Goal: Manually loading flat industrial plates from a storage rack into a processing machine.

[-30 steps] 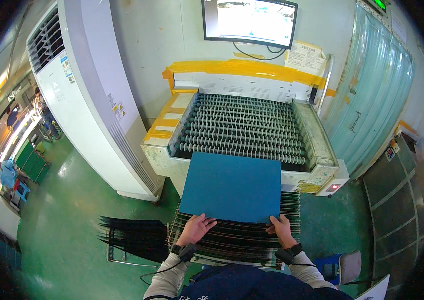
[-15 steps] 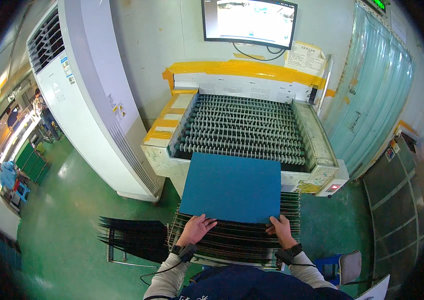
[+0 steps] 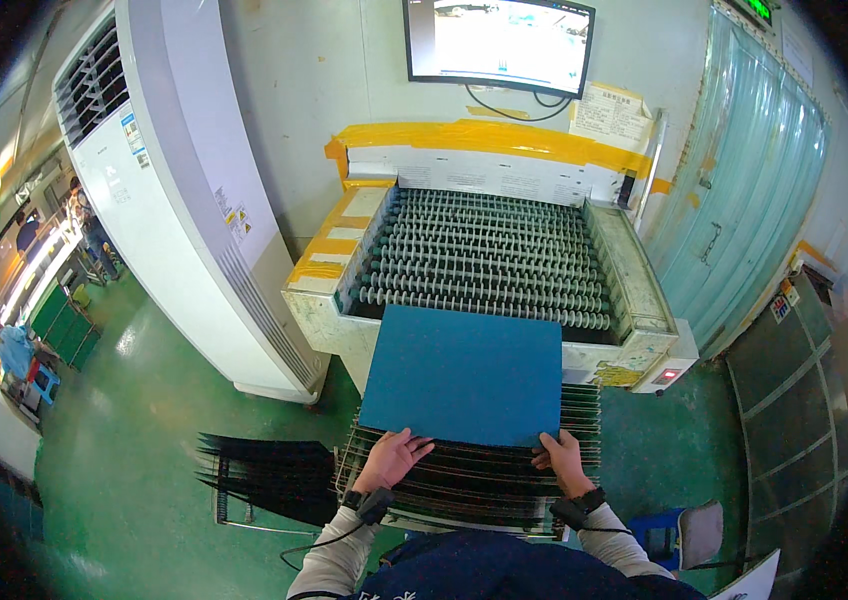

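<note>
A flat blue rectangular panel point(image 3: 464, 375) is held between my two hands at its near edge. My left hand point(image 3: 394, 460) is closed on the near left corner, and my right hand point(image 3: 564, 461) pinches the near right corner. The panel's far edge overlaps the front of a roller conveyor machine point(image 3: 634, 290), just short of its rows of disc rollers point(image 3: 484, 255). Below the panel, a wire rack point(image 3: 584, 430) carries several dark thin panels point(image 3: 474, 480) in its slots.
To the left, more dark panels point(image 3: 269, 475) stand fanned in a low rack. A tall white air conditioner point(image 3: 184, 200) rises beyond them. A monitor point(image 3: 499, 45) hangs above the machine. At right are a stool point(image 3: 679, 535) and a strip-curtained doorway point(image 3: 739, 190). People point(image 3: 89, 225) work far left.
</note>
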Motion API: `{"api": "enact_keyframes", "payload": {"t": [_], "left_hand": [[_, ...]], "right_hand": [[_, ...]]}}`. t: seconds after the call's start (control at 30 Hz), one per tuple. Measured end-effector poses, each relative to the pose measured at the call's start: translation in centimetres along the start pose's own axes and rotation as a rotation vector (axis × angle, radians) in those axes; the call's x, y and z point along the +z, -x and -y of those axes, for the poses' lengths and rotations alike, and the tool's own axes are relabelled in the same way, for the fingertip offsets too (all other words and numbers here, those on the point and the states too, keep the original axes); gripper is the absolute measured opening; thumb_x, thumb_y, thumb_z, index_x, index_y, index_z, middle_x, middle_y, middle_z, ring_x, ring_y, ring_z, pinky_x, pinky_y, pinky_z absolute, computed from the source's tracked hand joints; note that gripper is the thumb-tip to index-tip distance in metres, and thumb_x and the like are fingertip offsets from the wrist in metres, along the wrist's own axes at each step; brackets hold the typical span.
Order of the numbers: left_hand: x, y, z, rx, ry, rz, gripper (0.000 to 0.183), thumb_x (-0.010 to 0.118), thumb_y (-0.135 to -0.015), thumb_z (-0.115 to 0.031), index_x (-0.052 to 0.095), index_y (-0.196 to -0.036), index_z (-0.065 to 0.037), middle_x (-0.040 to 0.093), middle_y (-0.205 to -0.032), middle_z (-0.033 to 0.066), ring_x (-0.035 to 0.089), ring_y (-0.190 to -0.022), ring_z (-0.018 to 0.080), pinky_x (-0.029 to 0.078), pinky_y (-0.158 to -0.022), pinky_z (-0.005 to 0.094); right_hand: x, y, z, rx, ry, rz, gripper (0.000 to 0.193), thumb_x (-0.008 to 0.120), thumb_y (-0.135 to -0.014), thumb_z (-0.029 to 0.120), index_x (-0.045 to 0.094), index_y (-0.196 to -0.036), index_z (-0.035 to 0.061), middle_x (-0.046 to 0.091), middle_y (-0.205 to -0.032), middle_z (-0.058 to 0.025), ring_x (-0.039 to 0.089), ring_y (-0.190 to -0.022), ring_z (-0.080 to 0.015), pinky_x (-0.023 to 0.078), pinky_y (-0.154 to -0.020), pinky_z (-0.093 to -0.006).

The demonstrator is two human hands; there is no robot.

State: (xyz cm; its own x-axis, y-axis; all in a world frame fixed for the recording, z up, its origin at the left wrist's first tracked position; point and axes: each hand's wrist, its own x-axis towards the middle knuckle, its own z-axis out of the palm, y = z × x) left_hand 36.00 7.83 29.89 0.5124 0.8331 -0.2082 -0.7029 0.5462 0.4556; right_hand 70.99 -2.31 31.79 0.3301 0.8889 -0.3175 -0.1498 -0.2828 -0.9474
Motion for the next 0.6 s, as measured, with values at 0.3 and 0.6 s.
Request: {"api": "enact_keyframes", "payload": {"t": [0.3,0.6], "left_hand": [[0.29,0.15,-0.06,0.004,0.003,-0.013,0.015,0.051,-0.1,-0.008,0.059,-0.113,-0.002,0.063,-0.118,0.0146,0.06,-0.114,0.035,0.047,-0.104,0.0529],[0.15,0.05,-0.03,0.0,0.027,-0.021,0.012,0.052,-0.099,-0.006,0.06,-0.107,-0.002,0.064,-0.115,0.0144,0.061,-0.113,0.0361,0.047,-0.103,0.0535]], "right_hand": [[0.02,-0.02,-0.05,-0.004,-0.013,0.007,0.026,0.061,-0.097,0.024,0.057,-0.109,0.0013,0.068,-0.081,-0.0134,0.066,-0.057,-0.0206,0.054,-0.049,-0.0315],[-0.16,-0.23,-0.3,-0.011,-0.01,0.015,0.025,0.061,-0.098,0.024,0.057,-0.108,0.0012,0.068,-0.081,-0.0129,0.066,-0.056,-0.0207,0.054,-0.049,-0.0318]]}}
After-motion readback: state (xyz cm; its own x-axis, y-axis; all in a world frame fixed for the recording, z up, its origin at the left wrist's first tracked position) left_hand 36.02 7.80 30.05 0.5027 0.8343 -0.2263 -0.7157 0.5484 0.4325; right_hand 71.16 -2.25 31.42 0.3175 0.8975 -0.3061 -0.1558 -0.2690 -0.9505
